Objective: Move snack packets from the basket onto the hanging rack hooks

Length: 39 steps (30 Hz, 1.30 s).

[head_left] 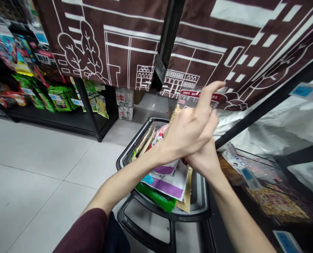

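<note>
A clear snack bag (186, 100) with a red label strip and pale, nut-like contents is held up over a shopping basket (202, 196). My left hand (190, 126) is closed at the bag, one finger stretched past its top edge. Just below and behind it, my right hand (202, 156) crosses under the left; its fingers are mostly hidden, so its grip does not show. Inside the basket lie several packets, among them a white and purple packet (172, 186), a green packet (156, 196) and a tan packet (187, 195).
Brown printed cloth panels (130, 45) hang ahead. A black shelf (53, 119) at left holds green snack bags (63, 96). White multipacks (125, 102) stand on the floor (40, 189). At right, a rack carries bagged goods (277, 203). The basket's black handle (145, 235) points toward me.
</note>
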Available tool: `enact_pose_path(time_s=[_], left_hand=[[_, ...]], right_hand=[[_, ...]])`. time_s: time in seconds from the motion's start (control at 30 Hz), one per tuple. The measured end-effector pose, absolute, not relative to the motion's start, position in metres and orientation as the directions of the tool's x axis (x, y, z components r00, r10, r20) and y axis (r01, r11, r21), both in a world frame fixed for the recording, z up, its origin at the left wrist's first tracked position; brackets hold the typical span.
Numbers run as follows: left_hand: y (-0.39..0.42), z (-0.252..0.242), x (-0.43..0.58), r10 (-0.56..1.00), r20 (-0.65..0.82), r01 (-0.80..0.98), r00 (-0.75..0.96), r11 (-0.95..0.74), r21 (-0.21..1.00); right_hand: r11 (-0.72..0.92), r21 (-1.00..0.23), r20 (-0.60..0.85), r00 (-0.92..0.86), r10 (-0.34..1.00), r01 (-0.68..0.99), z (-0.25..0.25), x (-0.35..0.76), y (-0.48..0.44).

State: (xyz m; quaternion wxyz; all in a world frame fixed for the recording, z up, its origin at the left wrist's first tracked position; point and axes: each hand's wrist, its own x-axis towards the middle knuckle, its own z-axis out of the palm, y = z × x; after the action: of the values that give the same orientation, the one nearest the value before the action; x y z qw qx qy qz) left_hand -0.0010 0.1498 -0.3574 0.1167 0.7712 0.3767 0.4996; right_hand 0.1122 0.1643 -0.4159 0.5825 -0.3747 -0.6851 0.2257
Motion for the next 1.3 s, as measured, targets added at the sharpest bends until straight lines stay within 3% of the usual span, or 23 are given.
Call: enact_pose_path(time_s=[0.07,0.17,0.27,0.33,0.43,0.5,0.77,1.3], left_hand=[[0.15,-0.362,0.006,0.679,0.701,0.356,0.219,-0.724,0.59],[0.164,-0.368,0.004,0.614,0.778,0.208,0.133,-0.785,0.583],[0.183,-0.371,-0.005,0.566,0.823,0.238,-0.05,-0.793,0.56],[0.19,-0.37,-0.009,0.622,0.782,0.23,-0.035,-0.757,0.612],[0.186,-0.366,-0.007,0.716,0.678,0.106,0.166,-0.697,0.709],[0.178,-0.365,-0.002,0.714,0.667,0.074,0.215,-0.693,0.717],[0.176,-0.37,0.008,0.674,0.739,-0.009,0.004,-0.739,0.674],[0.178,-0.372,0.004,0.658,0.753,-0.036,-0.034,-0.753,0.657]], right_hand=[[0.632,-0.721,0.659,-0.003,0.752,0.284,-0.415,0.119,0.17],[0.675,-0.709,0.703,0.137,0.698,0.202,-0.41,0.133,0.183],[0.748,-0.65,0.747,0.293,0.597,0.134,-0.402,0.143,0.189],[0.786,-0.605,0.772,0.339,0.538,0.129,-0.398,0.146,0.188],[0.798,-0.583,0.787,0.349,0.509,0.153,-0.395,0.146,0.185],[0.788,-0.582,0.794,0.349,0.498,0.199,-0.393,0.147,0.185],[0.773,-0.549,0.833,0.285,0.475,0.317,-0.378,0.151,0.175],[0.759,-0.533,0.845,0.28,0.456,0.373,-0.376,0.144,0.168]])
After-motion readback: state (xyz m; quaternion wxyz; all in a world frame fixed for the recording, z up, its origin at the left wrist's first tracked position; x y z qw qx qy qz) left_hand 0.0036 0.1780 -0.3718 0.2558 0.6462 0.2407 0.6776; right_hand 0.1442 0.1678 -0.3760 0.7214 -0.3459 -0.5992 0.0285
